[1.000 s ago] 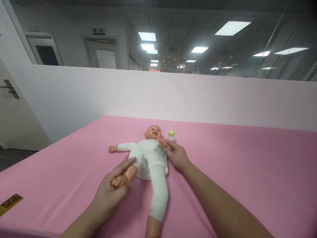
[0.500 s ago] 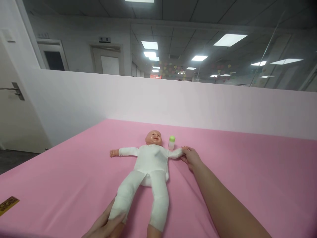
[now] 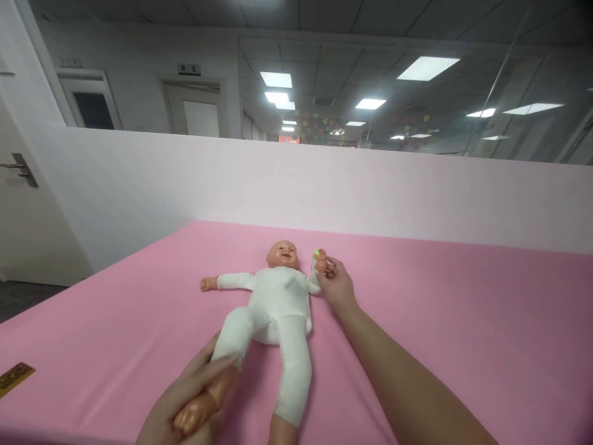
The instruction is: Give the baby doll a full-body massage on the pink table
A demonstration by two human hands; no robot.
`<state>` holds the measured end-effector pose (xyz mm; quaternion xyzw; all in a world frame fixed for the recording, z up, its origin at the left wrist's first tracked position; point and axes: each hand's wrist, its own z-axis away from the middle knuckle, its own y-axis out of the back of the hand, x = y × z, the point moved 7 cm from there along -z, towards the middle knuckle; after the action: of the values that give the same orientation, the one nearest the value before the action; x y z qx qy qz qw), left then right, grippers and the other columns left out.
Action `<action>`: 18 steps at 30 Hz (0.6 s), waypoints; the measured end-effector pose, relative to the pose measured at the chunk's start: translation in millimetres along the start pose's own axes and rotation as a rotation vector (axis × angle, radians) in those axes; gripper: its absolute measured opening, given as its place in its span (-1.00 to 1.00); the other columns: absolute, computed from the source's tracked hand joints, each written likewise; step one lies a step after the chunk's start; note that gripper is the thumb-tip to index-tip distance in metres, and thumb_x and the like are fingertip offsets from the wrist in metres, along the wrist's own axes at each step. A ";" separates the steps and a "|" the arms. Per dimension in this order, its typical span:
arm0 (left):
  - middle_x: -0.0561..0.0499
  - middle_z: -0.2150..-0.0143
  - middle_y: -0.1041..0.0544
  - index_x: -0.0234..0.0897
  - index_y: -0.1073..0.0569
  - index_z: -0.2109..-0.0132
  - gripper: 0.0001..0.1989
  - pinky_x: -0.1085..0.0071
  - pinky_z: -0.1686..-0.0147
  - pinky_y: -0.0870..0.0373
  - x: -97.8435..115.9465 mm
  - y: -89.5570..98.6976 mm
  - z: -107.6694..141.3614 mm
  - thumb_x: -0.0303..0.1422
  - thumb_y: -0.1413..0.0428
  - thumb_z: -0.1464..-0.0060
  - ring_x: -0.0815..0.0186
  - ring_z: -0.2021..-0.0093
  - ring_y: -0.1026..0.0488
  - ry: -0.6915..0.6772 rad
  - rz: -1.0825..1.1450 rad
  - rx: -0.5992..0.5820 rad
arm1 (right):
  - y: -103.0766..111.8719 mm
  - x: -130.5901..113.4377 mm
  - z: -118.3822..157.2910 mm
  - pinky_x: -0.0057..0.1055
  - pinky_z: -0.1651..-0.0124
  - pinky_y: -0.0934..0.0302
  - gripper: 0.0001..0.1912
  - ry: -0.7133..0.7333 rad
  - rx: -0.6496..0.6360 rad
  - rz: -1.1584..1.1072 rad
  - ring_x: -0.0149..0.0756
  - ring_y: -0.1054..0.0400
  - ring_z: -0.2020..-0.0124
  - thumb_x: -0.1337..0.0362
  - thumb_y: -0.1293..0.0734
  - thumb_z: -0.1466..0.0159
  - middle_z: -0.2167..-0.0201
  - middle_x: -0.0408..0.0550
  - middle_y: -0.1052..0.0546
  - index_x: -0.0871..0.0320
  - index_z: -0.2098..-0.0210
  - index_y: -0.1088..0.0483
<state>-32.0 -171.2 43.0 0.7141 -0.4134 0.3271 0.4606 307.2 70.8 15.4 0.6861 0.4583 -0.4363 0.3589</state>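
Note:
A baby doll (image 3: pixel 280 296) with a bare plastic head and white cloth body lies on its back on the pink sheet (image 3: pixel 417 321). My left hand (image 3: pixel 185 395) is closed around its lower leg on the left, and that leg is raised with the knee bent. With my right hand (image 3: pixel 339 285) I grip the doll's arm on the right near the wrist; its small plastic hand points up. Behind that raised hand, a small bottle (image 3: pixel 315 254) with a green cap is mostly hidden. The doll's other arm is stretched out flat to the left.
A white low wall (image 3: pixel 361 191) with glass above it stands behind the pink surface. A yellow and black label (image 3: pixel 16 378) lies at the left edge. On the far left is a door with a metal handle (image 3: pixel 24 169).
My right hand has lifted the doll's arm from lying flat to pointing upward, in front of the bottle. My left hand has raised and bent the leg, so the foot now shows.

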 end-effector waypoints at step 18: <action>-0.12 -0.01 -0.63 -0.29 -0.52 -0.27 -0.35 0.09 -0.20 -0.36 -3.0 -65.0 -120.0 -0.28 -0.23 0.01 -0.02 -0.12 -0.51 0.205 0.325 -0.218 | -69.7 -56.6 57.5 -0.06 -0.34 -0.22 -0.47 0.725 -0.486 0.549 -0.09 -0.39 -0.22 0.57 -0.31 -0.26 -0.16 -0.02 -0.58 0.02 -0.12 -0.58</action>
<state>14.2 -43.7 58.6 0.5471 -0.5071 0.4211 0.5159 214.8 24.1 40.6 0.7852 0.4443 0.0589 0.4273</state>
